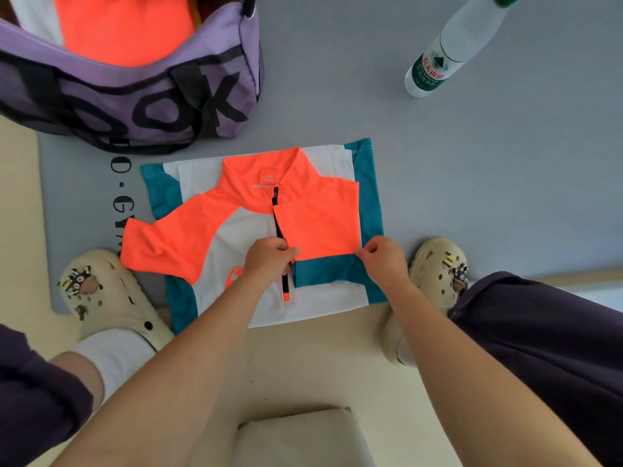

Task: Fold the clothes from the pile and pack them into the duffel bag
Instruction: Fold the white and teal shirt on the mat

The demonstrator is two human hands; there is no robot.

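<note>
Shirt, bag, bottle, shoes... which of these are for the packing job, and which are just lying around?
For the job:
- orange, white and teal shirt, one sleeve folded in
- left hand and right hand, both pinching that sleeve's edge
- purple duffel bag, open, orange clothing inside

Just lying about:
- water bottle
- grey mat
- cream clogs on the person's feet

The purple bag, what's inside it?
Inside the purple bag lies folded clothing, bright orange with white beside it. Anything underneath is covered, so I cannot tell.
</note>
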